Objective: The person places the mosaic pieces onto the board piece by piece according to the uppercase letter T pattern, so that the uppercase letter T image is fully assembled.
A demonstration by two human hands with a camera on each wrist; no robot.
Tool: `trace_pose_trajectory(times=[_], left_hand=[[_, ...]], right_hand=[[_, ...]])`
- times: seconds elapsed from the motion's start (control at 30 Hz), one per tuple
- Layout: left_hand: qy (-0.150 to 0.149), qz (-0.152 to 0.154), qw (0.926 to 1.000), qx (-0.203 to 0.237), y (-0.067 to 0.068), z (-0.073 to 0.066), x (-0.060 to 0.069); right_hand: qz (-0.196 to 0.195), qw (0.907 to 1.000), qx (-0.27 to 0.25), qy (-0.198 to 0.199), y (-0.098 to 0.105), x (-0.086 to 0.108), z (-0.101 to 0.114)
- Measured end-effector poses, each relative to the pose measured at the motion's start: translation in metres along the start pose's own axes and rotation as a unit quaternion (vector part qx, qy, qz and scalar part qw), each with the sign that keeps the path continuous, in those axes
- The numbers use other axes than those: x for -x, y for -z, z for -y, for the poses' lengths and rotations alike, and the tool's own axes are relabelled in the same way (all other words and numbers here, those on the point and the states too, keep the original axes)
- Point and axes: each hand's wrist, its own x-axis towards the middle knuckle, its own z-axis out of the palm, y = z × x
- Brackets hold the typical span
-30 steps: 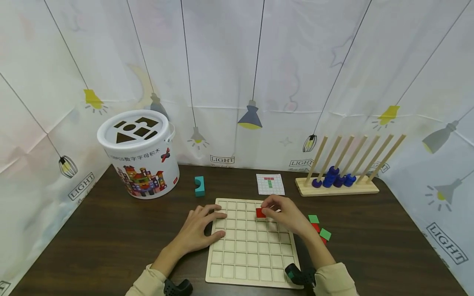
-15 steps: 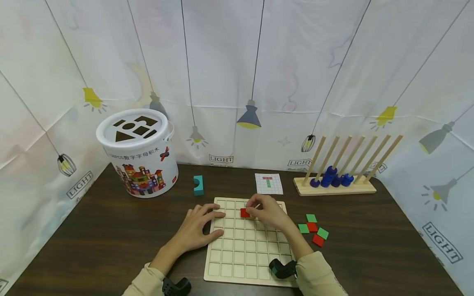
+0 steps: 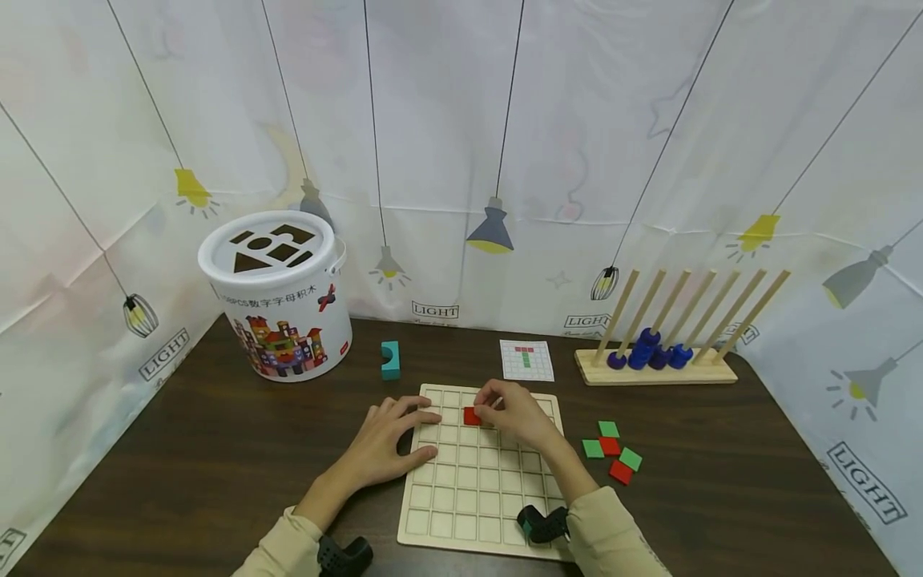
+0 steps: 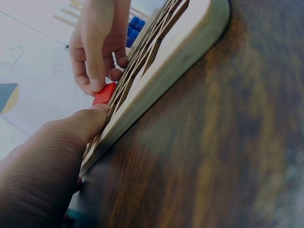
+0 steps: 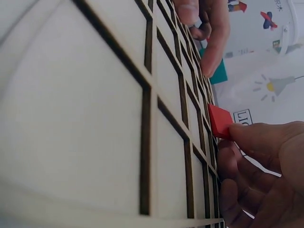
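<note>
A wooden grid board (image 3: 461,505) lies on the dark table, its square cells bare apart from what the hands cover. Between thumb and fingers my right hand (image 3: 515,413) pinches a red square tile (image 3: 471,416) over the second row from the far edge. In the right wrist view the red tile (image 5: 220,121) stands tilted, one edge at the grid. My left hand (image 3: 389,445) rests on the board's left edge with its fingers spread. The left wrist view shows the left thumb (image 4: 80,124) lying on the board's rim.
Loose green tiles (image 3: 593,449) and red tiles (image 3: 621,472) lie right of the board. Behind it is a printed pattern card (image 3: 526,361). A peg stand (image 3: 656,373) with blue beads, a teal block (image 3: 390,361) and a white bucket (image 3: 281,320) stand toward the back.
My right hand has carried the red tile leftward along the board's far part, mostly in the first half second. The loose tiles at right are now uncovered. My left hand has stayed in place.
</note>
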Motion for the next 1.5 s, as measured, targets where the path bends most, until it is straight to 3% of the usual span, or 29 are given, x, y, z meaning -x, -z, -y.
trace_pose_trajectory(times=[0.37, 0.6, 0.9, 1.07, 1.5], left_hand=[[-0.003, 0.005, 0.9999, 0.011, -0.006, -0.004, -0.004], [-0.01, -0.004, 0.9999, 0.007, -0.006, -0.003, -0.004], [-0.006, -0.003, 1.0, 0.006, -0.002, 0.001, -0.007], [-0.006, -0.006, 0.9999, 0.007, -0.004, 0.002, -0.004], [-0.008, -0.01, 0.9999, 0.001, -0.002, 0.002, 0.0]], right_hand=[[-0.03, 0.9984, 0.025, -0.042, -0.003, 0.004, -0.001], [-0.033, 0.9979, 0.042, -0.036, -0.006, 0.004, 0.001], [-0.016, 0.9995, -0.01, -0.024, 0.004, 0.002, -0.002], [-0.005, 0.9994, -0.019, -0.028, 0.017, 0.014, -0.005], [-0.037, 0.9988, 0.017, -0.028, 0.053, 0.053, -0.024]])
